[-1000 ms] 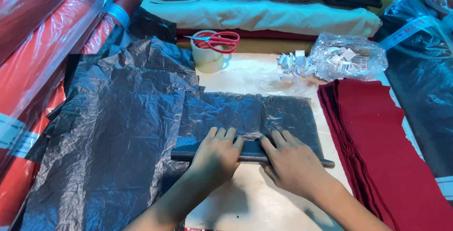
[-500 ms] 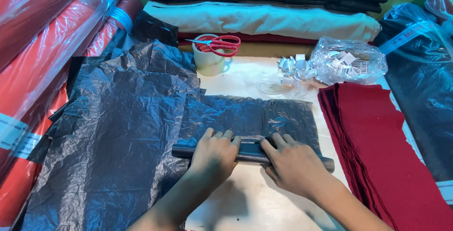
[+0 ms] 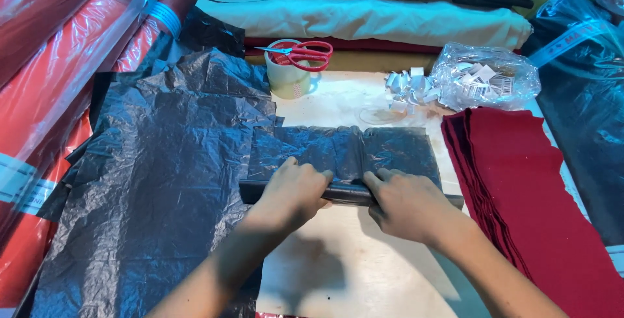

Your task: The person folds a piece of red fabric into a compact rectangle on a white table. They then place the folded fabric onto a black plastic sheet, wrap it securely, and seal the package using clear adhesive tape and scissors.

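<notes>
Both hands, left hand and right hand, grip the rolled edge of a black plastic bag; it looks thin, slippery and light, best pinched at that roll.

head view | looks down, forward | close over table | single view

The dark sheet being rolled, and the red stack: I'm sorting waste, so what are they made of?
Dark sheet: thin plastic film, it seems, from its crinkles and glossy glints; both the left hand and right hand press its rolled edge. Red stack: probably felt or similar fabric, matte, with soft layered edges.
</notes>
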